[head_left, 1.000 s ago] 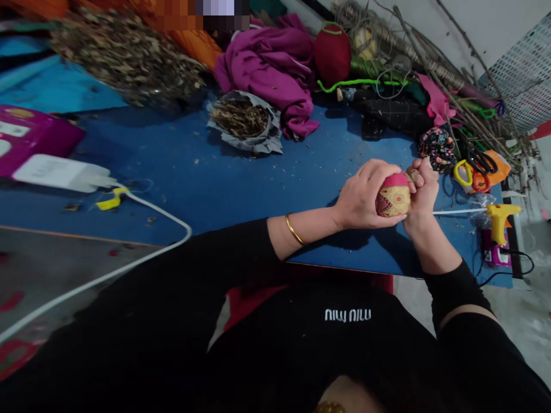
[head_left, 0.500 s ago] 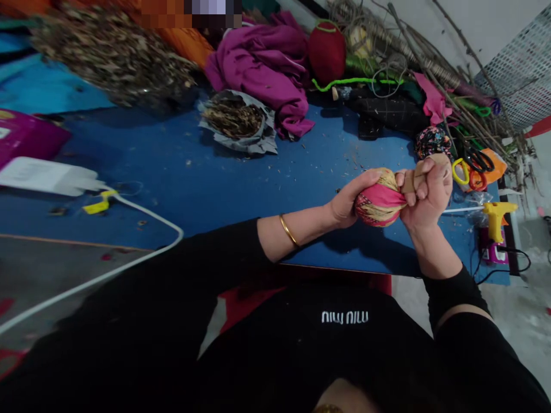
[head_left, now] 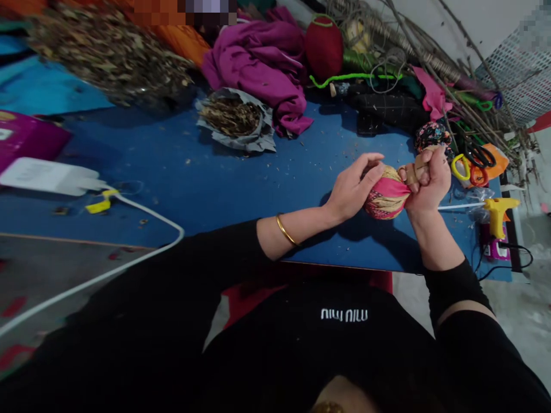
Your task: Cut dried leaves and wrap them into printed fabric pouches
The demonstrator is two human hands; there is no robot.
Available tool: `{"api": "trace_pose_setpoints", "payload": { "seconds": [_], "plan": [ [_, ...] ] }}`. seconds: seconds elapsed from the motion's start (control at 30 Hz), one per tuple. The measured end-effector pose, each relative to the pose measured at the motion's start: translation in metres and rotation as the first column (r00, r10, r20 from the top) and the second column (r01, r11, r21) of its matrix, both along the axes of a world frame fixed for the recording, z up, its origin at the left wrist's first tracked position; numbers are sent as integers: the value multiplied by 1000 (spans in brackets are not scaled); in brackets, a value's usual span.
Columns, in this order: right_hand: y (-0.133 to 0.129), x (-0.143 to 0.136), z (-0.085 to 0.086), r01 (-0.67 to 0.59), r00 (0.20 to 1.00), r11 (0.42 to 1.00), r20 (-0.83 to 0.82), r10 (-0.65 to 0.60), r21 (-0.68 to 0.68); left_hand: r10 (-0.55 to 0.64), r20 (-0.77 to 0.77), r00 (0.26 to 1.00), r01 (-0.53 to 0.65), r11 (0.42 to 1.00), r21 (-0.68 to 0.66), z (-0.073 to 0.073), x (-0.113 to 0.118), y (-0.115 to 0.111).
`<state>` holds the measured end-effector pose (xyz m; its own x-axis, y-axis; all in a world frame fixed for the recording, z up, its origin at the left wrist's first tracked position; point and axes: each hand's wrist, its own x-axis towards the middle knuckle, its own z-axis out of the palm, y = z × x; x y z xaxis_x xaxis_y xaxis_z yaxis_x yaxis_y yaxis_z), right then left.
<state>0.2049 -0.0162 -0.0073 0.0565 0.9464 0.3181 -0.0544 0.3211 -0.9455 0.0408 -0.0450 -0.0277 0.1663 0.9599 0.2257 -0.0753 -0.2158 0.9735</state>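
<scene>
A round cloth bundle (head_left: 390, 198) in pink and patterned yellow fabric is held above the front part of the blue table. My right hand (head_left: 428, 175) is closed around the gathered neck of the bundle, and tan material shows between its fingers. At the bundle's left side is my left hand (head_left: 353, 188), its fingers stretched out and loosened from the cloth. The thumb of that hand lies close against the bundle; whether it touches cannot be made out. A gold bangle (head_left: 286, 230) circles the left wrist.
On the blue table (head_left: 163, 155) are a grey wrapper of dry plant matter (head_left: 232, 115), purple cloth (head_left: 258, 63), black-handled scissors (head_left: 480, 155) and a yellow glue gun (head_left: 499, 213). A white power strip (head_left: 47, 176) lies left, its cable (head_left: 142, 252) crossing the front edge.
My left hand has loosened from the bundle and straightened its fingers. The bundle has shifted slightly right, with my right hand still gripping its neck.
</scene>
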Motion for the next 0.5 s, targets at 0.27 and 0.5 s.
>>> {"api": "trace_pose_setpoints", "payload": {
  "seconds": [0.27,0.5],
  "plan": [
    [-24,-36,5,30,997,1000,-75,-30,2,85,-390,917,17,968,250,-9,-2,-9],
    [-35,-49,6,-18,997,998,70,14,61,228,-409,884,-85,937,338,-23,0,-2]
  ]
}}
